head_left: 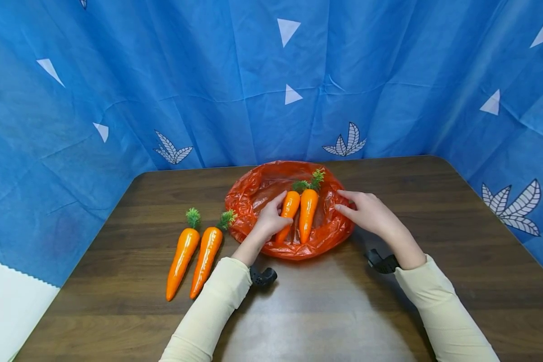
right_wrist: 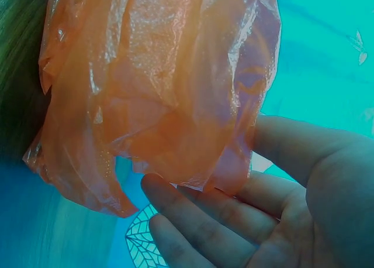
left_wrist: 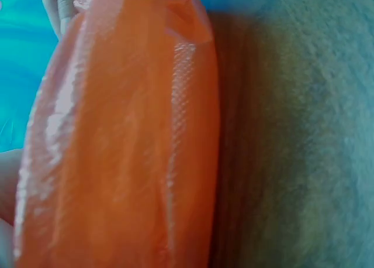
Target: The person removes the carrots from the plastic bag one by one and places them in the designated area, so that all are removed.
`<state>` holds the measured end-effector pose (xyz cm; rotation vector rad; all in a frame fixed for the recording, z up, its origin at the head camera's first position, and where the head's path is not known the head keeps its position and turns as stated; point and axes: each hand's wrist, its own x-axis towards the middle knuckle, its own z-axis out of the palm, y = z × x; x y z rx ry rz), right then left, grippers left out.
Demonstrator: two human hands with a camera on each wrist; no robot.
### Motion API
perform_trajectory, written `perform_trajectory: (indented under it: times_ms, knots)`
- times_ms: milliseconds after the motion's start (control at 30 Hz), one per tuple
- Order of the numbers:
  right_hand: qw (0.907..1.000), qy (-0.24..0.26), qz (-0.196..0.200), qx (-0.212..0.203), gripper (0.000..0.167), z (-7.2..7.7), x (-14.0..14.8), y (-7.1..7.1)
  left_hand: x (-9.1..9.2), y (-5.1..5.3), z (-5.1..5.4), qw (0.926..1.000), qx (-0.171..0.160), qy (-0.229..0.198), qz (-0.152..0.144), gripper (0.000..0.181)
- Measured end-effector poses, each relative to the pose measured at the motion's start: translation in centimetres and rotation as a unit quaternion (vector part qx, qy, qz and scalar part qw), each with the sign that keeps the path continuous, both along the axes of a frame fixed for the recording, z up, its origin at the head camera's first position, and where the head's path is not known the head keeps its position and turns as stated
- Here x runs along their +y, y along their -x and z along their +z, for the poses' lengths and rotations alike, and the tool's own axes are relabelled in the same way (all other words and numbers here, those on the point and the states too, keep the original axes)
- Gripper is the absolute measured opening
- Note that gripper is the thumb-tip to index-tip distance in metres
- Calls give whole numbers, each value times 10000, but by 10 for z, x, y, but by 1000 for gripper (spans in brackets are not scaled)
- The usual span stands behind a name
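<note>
A red plastic bag (head_left: 298, 251) lies on the table with its mouth spread wide. Inside it two orange carrots (head_left: 307, 211) lie side by side, green tops towards the curtain. My left hand (head_left: 267, 218) reaches over the bag's left rim, thumb across the left carrot (head_left: 291, 203), fingers beside it. In the left wrist view the bag wall (left_wrist: 128, 133) hides most of that hand. At the bag's right rim is my right hand (head_left: 371, 211), thumb and forefinger apart and pointing into the mouth. The right wrist view shows my right hand (right_wrist: 257, 209) close against the bag (right_wrist: 158, 104).
Two more carrots (head_left: 181, 261) with green tops lie on the brown wooden table (head_left: 131, 281), left of the bag. A blue patterned curtain (head_left: 208, 75) hangs behind and along the sides. Black bands (head_left: 382, 261) sit on both wrists.
</note>
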<state>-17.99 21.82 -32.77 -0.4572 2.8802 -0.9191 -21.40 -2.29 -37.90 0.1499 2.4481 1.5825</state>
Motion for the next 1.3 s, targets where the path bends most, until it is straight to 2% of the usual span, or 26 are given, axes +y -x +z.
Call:
perform_trajectory:
  times_ms: [167,333,533,767,867,1100,1300]
  knots:
    - [10000,-13,-11,-13,51,0,0,0,-4,1,1,9976,-362,-581,132,74]
    - [10000,-23,-9,-5,52,0,-1,0,-5,0,2,9955,-522,-748,248,71]
    - [10000,-28,-4,35,52,0,0,0,-5,-4,7,9950,-370,-893,243,72]
    - [9999,-52,29,92,51,0,-1,0,-5,-8,13,9932,-114,-1157,86,71]
    - [9999,-79,24,116,51,0,-1,0,-4,-10,15,9919,-101,-1266,58,72]
    - [10000,-78,-11,52,52,0,-1,0,-4,-15,24,9819,-355,-1862,-13,71]
    - [10000,-38,10,24,53,0,-2,1,-5,-20,30,9733,-656,-2198,-117,69]
